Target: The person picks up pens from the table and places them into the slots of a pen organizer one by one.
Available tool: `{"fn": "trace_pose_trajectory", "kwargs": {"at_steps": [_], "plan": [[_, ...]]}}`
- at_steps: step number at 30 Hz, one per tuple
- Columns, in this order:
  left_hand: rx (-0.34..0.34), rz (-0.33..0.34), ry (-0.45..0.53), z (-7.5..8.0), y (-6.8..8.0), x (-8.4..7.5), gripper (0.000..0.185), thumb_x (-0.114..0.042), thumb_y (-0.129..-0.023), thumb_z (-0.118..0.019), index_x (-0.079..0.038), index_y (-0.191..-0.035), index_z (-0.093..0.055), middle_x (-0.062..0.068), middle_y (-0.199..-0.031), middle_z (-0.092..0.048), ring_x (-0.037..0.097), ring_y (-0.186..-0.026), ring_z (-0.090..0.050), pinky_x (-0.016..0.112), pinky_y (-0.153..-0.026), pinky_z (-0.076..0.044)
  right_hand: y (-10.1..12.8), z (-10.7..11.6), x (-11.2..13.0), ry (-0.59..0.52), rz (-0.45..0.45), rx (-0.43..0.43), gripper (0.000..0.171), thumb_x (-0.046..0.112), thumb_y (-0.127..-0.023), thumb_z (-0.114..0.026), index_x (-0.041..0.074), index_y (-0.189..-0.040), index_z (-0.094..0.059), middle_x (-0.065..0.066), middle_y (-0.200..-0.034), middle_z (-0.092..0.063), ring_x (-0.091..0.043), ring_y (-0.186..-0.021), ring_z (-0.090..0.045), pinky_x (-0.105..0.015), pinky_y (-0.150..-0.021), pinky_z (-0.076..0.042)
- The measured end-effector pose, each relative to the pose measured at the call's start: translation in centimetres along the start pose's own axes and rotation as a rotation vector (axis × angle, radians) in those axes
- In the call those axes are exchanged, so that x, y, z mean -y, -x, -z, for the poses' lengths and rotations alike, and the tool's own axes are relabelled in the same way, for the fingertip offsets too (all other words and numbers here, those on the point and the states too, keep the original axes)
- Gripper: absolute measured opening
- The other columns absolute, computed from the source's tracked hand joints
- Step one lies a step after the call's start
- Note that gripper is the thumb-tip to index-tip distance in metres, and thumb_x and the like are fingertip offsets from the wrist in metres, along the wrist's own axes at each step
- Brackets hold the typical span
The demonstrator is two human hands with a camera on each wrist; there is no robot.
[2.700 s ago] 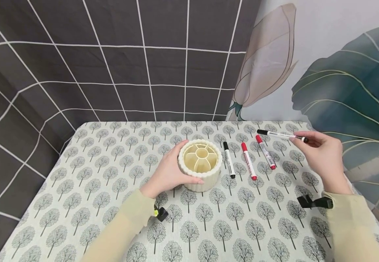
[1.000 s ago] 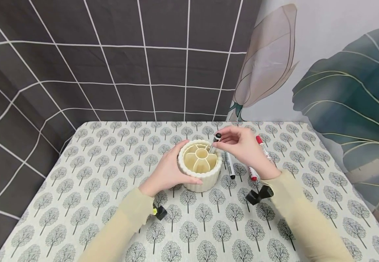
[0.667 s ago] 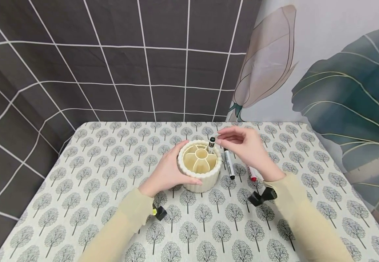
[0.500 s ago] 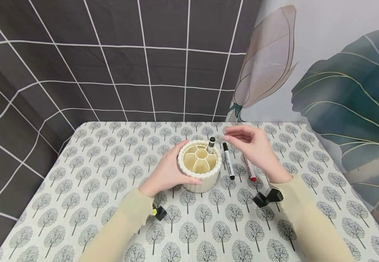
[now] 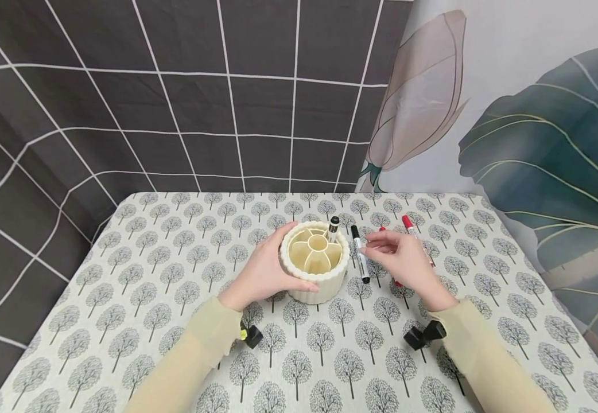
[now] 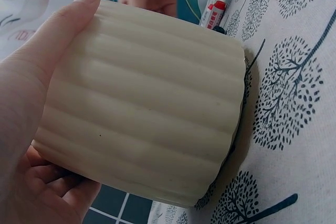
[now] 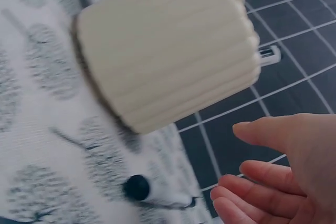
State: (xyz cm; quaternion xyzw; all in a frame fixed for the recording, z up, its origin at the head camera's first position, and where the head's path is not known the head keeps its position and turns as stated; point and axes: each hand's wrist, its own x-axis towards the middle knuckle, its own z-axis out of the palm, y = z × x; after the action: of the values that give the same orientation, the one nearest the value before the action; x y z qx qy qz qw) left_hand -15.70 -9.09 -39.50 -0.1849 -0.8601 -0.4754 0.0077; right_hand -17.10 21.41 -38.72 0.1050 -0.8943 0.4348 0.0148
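Left hand (image 5: 264,271) holds a cream ribbed pen holder (image 5: 315,261); right hand (image 5: 401,259) reaches over a black marker (image 5: 360,253) lying beside it.

The left hand's grip is closed around the holder's side, thumb along the near wall and fingers round the far side, as the left wrist view shows close up. The right hand is open, fingers relaxed and slightly bent, holding nothing, its fingertips just above or touching the black marker; which, the views do not settle. The holder stands upright near the middle of the tabletop (image 5: 123,298), divided inside into compartments, with a second black-capped marker (image 5: 333,228) standing in a far right one. Two red markers (image 5: 409,225) lie just right of the black one, partly hidden by the right hand. The tabletop has a tree-print cloth.
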Motion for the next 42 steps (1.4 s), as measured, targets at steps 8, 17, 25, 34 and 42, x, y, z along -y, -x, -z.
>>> {"fn": "trace_pose_trajectory", "kwargs": {"at_steps": [8, 17, 25, 34, 42], "plan": [[-0.006, 0.006, 0.001, -0.1, 0.0, 0.1, 0.136, -0.061, -0.043, -0.098, -0.025, -0.157, -0.035, -0.003, -0.141, -0.054, 0.020, -0.125, -0.053, 0.054, -0.105, -0.044, 1.4, -1.7, -1.3, 0.048, -0.056, -0.024, 0.039, 0.018, -0.083, -0.086, -0.002, -0.113, -0.071, -0.006, -0.091, -0.074, -0.018, -0.076, -0.068, -0.024, -0.066, -0.057], [-0.007, 0.002, 0.007, -0.1, 0.1, 0.3, 0.135, -0.061, -0.043, -0.099, -0.026, -0.157, -0.035, -0.005, -0.141, -0.054, 0.019, -0.125, -0.052, 0.054, -0.106, -0.043, 1.7, -3.2, -1.7, 0.187, -0.081, -0.022, 0.047, 0.022, -0.073, -0.092, 0.000, -0.109, -0.071, -0.002, -0.085, -0.070, -0.014, -0.069, -0.064, -0.033, -0.066, -0.056], [0.000, 0.007, 0.010, -0.1, 0.1, 0.3, 0.135, -0.059, -0.043, -0.099, -0.025, -0.157, -0.035, -0.006, -0.141, -0.054, 0.019, -0.126, -0.052, 0.053, -0.107, -0.043, 1.7, -3.4, -2.0, 0.210, -0.069, -0.052, 0.040, 0.015, -0.074, -0.087, 0.002, -0.109, -0.071, 0.000, -0.081, -0.068, -0.012, -0.064, -0.061, -0.035, -0.066, -0.054], [0.013, 0.017, 0.006, -0.1, 0.1, 0.1, 0.135, -0.059, -0.044, -0.099, -0.024, -0.157, -0.035, -0.005, -0.141, -0.054, 0.018, -0.126, -0.052, 0.053, -0.107, -0.042, 1.7, -2.2, -1.6, 0.132, -0.086, -0.117, 0.036, 0.008, -0.076, -0.078, -0.001, -0.110, -0.072, -0.006, -0.085, -0.070, -0.016, -0.069, -0.066, -0.027, -0.061, -0.056], [0.011, 0.025, -0.004, 0.0, 0.0, -0.1, 0.135, -0.056, -0.044, -0.100, -0.024, -0.157, -0.035, -0.001, -0.144, -0.053, 0.022, -0.127, -0.052, 0.054, -0.107, -0.042, 1.3, 0.8, 0.1, 0.134, -0.035, -0.289, 0.018, 0.009, -0.083, -0.075, 0.003, -0.101, -0.077, -0.007, -0.082, -0.070, -0.020, -0.071, -0.063, -0.019, -0.059, -0.051]]}}
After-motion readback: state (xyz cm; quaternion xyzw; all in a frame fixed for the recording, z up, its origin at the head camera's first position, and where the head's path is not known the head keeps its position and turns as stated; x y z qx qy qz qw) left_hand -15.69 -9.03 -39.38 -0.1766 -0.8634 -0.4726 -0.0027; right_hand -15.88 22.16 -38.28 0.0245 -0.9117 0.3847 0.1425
